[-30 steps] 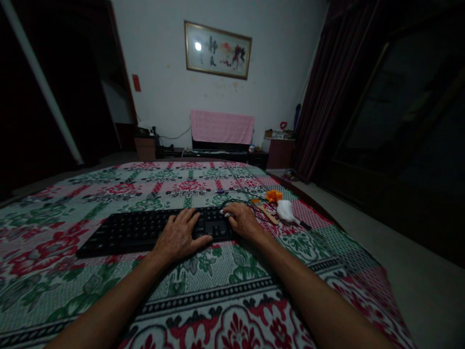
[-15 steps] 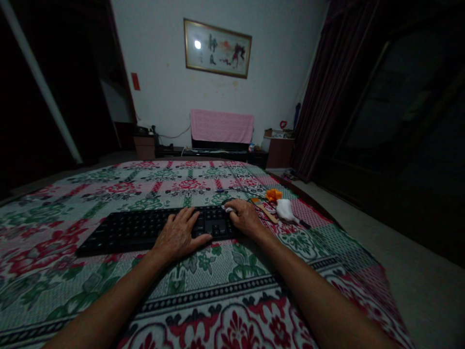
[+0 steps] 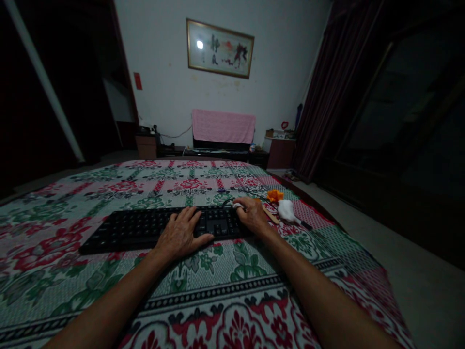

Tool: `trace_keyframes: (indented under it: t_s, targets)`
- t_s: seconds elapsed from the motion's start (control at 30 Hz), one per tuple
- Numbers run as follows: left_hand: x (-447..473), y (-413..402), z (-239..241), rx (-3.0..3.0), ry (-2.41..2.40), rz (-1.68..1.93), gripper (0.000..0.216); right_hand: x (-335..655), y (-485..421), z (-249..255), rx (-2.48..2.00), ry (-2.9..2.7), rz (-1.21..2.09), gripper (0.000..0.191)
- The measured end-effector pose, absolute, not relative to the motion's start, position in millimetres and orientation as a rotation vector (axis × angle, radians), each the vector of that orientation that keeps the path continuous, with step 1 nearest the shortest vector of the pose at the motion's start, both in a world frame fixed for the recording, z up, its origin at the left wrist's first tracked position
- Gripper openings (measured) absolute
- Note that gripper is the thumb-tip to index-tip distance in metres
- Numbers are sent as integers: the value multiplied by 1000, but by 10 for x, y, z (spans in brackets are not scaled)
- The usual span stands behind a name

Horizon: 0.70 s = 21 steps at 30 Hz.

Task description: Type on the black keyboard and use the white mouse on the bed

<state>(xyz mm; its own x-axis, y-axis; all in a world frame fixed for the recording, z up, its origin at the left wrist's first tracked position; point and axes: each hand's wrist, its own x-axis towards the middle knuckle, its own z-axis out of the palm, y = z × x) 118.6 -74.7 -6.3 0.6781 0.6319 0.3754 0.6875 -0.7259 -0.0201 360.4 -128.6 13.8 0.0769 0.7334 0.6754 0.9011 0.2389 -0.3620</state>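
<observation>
A pink towel [image 3: 223,126] hangs over a dark panel [image 3: 221,145] by the pale wall [image 3: 160,39]. Above the towel is a gold-framed picture [image 3: 221,48], a bright reflection on its glass. Left of the towel stand a small brown cabinet [image 3: 146,147] and, higher, a red strip [image 3: 138,81]; right of it, a reddish cabinet [image 3: 281,153], then a dark purple curtain [image 3: 319,92].

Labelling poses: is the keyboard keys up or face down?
Keys up: the keyboard shows its rows of keys, and the left hand lies partly over them.
</observation>
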Motion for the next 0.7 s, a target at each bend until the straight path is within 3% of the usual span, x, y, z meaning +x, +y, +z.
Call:
trace_keyframes:
  t_s: [0.33, 0.57, 0.7]
  targets:
    - [1184, -736, -76, -2716, -1059, -561, 78, 3554, -1232, 49, -1488, -1893, -162, 38]
    - [1187, -746, -75, -2718, -1080, -561, 78, 3544, -1273, 119, -1614, -1751, -151, 23]
    - [1188, -740, -73, -2725, -1080, -555, 78, 3580, -1291, 136, -1591, -1656, -139, 25]
